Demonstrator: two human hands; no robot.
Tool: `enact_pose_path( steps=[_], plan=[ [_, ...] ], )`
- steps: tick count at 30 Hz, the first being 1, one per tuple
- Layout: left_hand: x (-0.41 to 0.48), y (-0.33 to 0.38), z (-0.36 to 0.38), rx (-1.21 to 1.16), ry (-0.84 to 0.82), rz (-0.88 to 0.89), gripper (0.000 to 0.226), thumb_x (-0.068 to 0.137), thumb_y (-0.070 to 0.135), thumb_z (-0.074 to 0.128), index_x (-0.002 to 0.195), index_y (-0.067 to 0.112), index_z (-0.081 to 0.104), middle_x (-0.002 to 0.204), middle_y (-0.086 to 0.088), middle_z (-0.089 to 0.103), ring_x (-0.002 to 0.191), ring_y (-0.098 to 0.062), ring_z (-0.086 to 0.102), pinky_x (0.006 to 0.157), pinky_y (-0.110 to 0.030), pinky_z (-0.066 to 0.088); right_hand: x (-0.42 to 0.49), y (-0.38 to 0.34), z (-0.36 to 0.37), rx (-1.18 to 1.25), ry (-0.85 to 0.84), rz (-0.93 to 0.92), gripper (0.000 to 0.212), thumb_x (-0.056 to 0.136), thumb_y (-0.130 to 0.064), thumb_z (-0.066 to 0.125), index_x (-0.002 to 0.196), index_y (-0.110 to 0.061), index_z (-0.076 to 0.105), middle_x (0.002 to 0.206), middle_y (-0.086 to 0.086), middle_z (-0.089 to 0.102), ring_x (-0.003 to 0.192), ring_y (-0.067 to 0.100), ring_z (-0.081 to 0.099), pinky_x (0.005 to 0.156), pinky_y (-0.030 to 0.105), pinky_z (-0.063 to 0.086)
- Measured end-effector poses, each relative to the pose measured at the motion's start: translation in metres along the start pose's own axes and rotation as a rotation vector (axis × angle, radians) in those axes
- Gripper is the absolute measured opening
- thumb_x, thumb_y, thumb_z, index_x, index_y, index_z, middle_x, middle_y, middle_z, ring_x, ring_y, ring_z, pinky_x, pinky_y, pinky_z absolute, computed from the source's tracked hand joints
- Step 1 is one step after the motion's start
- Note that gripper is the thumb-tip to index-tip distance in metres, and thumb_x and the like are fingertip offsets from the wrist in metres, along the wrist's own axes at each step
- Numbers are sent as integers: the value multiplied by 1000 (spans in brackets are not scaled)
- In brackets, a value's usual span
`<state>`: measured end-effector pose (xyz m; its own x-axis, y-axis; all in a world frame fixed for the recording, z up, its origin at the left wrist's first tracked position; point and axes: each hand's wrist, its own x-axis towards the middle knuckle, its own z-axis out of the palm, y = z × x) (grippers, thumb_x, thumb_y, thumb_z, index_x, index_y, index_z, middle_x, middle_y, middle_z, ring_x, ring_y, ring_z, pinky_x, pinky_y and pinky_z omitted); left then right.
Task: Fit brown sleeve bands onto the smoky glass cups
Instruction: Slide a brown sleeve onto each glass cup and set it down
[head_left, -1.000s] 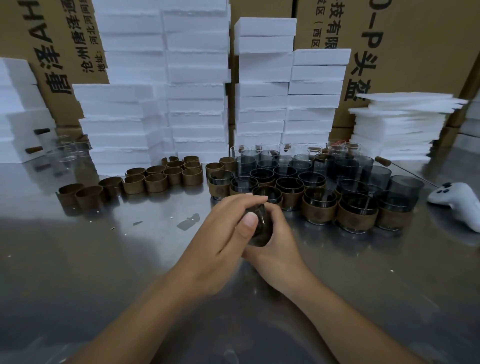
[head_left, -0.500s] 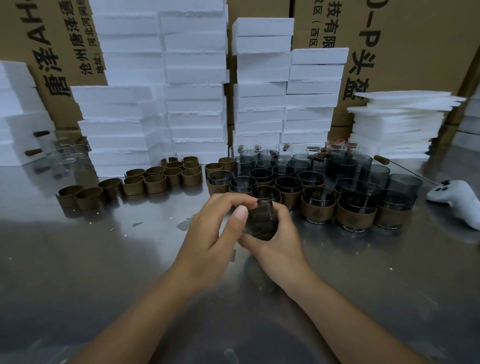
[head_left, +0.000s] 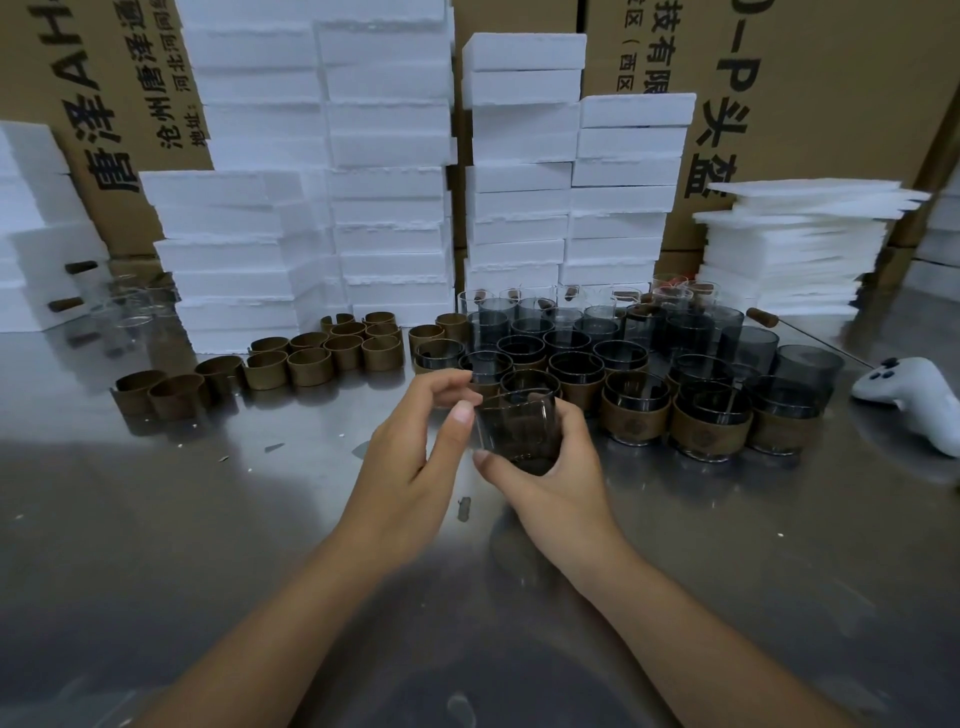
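Carefully: the right grip (head_left: 550, 483) curls round the smoky glass cup (head_left: 511, 426), the left grip (head_left: 410, 457) pinches its wall; twist gently, pressing evenly all round.

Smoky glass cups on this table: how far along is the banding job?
Done: the front rows of banded cups stand finished. In hand: the right hand grips one smoky cup while the left hand pinches its rim; whether its band is on, I cannot tell. Left: bare smoky cups stand behind, and loose brown sleeve bands wait at left, so plenty remains.
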<state>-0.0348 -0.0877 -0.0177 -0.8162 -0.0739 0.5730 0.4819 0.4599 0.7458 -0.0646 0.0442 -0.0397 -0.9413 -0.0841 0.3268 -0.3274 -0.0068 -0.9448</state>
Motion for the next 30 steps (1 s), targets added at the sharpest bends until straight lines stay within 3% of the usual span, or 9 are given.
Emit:
enact_pose_path(
  steps=[10,15,20,25,30],
  plan=[
    [2,-8,7,-61,-92,-81,62,84,64,29,133,30,46,124,20,58,115,14,47,86,2,33,0,3,2,-14,-43,-11,57,72,-14,81,117,-30,50,97,-14,67,90,-2,64,73,11,49],
    [4,-6,13,-134,-69,-92,51,89,54,32,130,30,50,119,21,61,104,17,52,77,2,38,1,6,3,-3,-71,-16,57,69,-15,80,115,-33,50,101,-12,67,93,1,65,74,17,51],
    [8,-4,19,-112,-83,-75,40,88,51,35,121,36,52,118,18,60,112,9,51,86,-3,38,1,5,5,29,-66,-29,59,65,-22,81,114,-33,50,96,-11,69,89,1,66,71,15,50],
    [11,2,20,-62,-110,-12,39,87,57,35,119,41,49,120,13,59,118,-1,51,100,-23,41,0,3,4,9,-87,-47,61,67,-17,82,118,-25,50,97,-10,68,89,0,65,70,13,50],
    [4,7,18,20,-145,122,35,90,53,35,122,45,46,123,17,55,122,-6,49,98,-33,45,2,3,2,-21,-87,-41,61,68,-11,81,118,-26,49,97,-12,66,90,-2,64,72,16,51]
  ],
)
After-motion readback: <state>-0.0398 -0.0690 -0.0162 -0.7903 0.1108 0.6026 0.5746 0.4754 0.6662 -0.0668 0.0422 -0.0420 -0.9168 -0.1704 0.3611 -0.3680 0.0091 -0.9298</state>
